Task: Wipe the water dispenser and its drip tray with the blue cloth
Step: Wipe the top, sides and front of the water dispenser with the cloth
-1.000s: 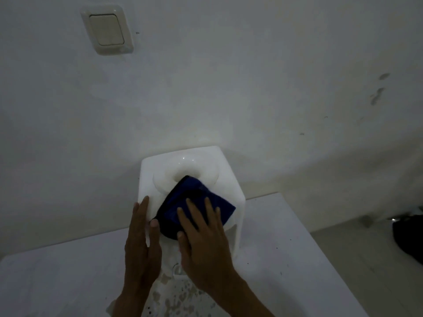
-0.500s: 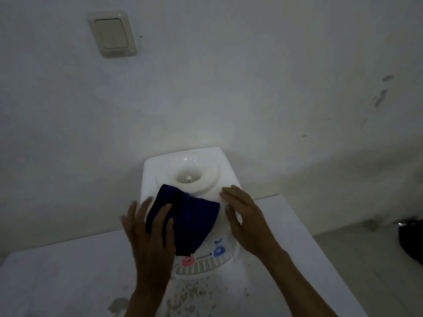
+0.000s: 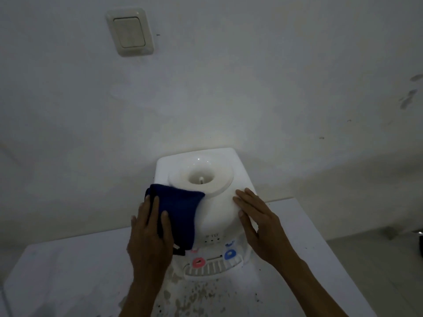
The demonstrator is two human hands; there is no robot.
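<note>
White plastic forms the body of the water dispenser (image 3: 215, 209), a countertop unit standing on a white table (image 3: 68, 277) against a pale wall (image 3: 251, 76). The bottle seat on top is a round, empty funnel with a small probe at its centre.

The blue cloth (image 3: 178, 213) is folded and draped over the dispenser's front-left shoulder, its upper edge touching the rim of the bottle seat and its lower corner hanging just above the taps. The left hand (image 3: 150, 241) lies flat on the cloth, fingers extended and spread, pressing it against the housing; the fingers are not curled around it. The right hand (image 3: 261, 223) rests palm-down on the dispenser's right shoulder, fingers extended, gripping nothing.

Below the front panel, a red tap lever (image 3: 198, 262) sits on the left and a blue tap lever (image 3: 230, 254) on the right. The slotted drip tray (image 3: 212, 269) projects beneath them, uncovered and apart from both hands.

The table surface in front of the tray shows dark speckled marks. A rocker light switch (image 3: 130, 32) is mounted on the wall at upper left.
</note>
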